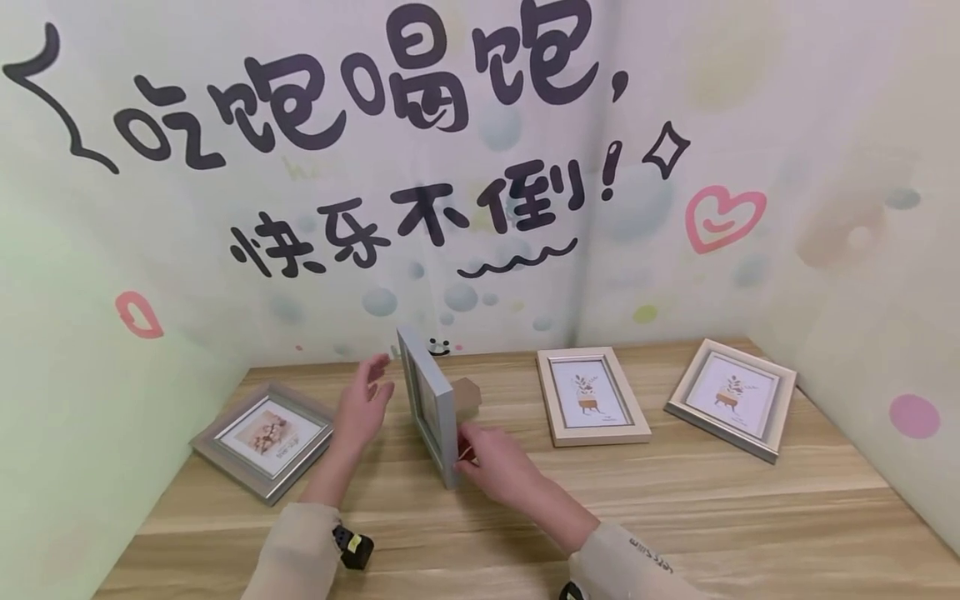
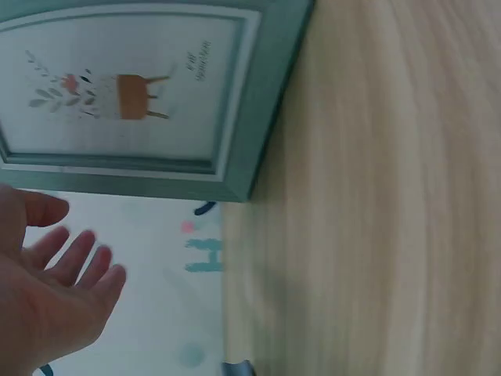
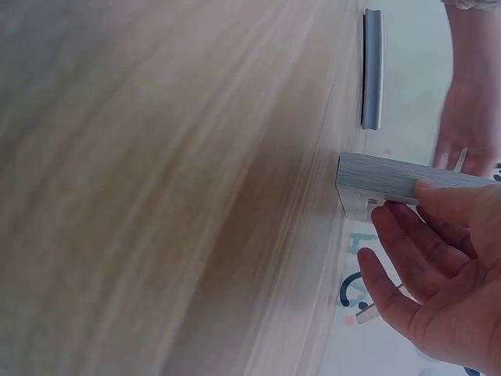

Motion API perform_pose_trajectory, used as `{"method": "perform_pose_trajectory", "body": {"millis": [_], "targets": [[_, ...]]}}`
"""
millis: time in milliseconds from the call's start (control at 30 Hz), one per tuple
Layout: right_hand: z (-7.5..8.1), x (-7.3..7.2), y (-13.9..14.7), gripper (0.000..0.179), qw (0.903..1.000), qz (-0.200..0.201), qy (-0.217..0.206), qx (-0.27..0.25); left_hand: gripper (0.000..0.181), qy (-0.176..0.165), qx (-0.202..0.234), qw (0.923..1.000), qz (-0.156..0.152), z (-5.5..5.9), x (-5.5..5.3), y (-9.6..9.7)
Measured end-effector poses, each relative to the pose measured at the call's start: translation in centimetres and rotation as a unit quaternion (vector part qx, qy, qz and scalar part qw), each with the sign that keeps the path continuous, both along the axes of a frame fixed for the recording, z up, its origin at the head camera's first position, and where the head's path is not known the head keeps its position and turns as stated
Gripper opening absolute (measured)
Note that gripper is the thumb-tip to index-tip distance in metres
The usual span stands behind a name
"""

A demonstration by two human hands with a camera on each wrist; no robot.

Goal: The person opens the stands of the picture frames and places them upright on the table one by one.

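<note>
A blue-grey picture frame [image 1: 433, 408] stands upright on the wooden table, seen almost edge-on in the head view. Its brown back stand [image 1: 467, 395] sticks out on the right. My right hand [image 1: 497, 463] grips the frame's near side edge; in the right wrist view the thumb lies on the edge [image 3: 383, 174] and the fingers reach behind the back. To the left of the frame, my left hand [image 1: 364, 402] is raised with its fingers apart, holding nothing. The left wrist view shows the frame's front picture [image 2: 133, 95], a plant in an orange-brown pot.
At the left lies a grey-brown frame [image 1: 264, 437] with a flower picture. Two cream frames lie to the right, one nearer the middle [image 1: 592, 396] and another farther right [image 1: 731, 396]. A printed wall [image 1: 495, 325] closes off the table's back edge.
</note>
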State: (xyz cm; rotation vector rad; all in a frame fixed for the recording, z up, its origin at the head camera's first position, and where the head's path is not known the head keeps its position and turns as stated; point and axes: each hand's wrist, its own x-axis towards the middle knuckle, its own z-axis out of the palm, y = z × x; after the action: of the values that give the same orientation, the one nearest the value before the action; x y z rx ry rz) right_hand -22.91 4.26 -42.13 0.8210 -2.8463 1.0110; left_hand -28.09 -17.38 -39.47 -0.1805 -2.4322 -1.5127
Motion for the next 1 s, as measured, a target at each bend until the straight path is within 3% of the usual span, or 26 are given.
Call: {"method": "perform_pose_trajectory", "body": {"millis": [100, 200, 567, 733, 1000], "targets": [[-0.1, 0.0, -0.1, 0.02, 1.0, 0.001, 0.003, 0.003, 0.047, -0.032, -0.018, 0.9991, -0.022, -0.8, -0.2, -0.2], [-0.1, 0.0, -0.2, 0.021, 1.0, 0.001, 0.0, 0.001, 0.046, -0.037, -0.025, 0.9985, -0.031, -1.2, -0.3, -0.1], [0.0, 0.5, -0.2, 0.022, 0.9998, -0.002, -0.016, -0.015, 0.035, -0.056, -0.045, 0.9974, -0.004, -1.6, -0.9, 0.1], [0.8, 1.5, 0.2, 0.031, 0.9986, -0.013, -0.035, -0.038, 0.033, -0.059, -0.045, 0.9971, 0.019, -1.6, -0.8, 0.0], [2.1, 4.0, 1.5, 0.031, 0.9983, -0.029, -0.005, -0.05, 0.028, -0.052, -0.05, 0.9969, 0.033, -1.6, -0.7, 0.2]]}}
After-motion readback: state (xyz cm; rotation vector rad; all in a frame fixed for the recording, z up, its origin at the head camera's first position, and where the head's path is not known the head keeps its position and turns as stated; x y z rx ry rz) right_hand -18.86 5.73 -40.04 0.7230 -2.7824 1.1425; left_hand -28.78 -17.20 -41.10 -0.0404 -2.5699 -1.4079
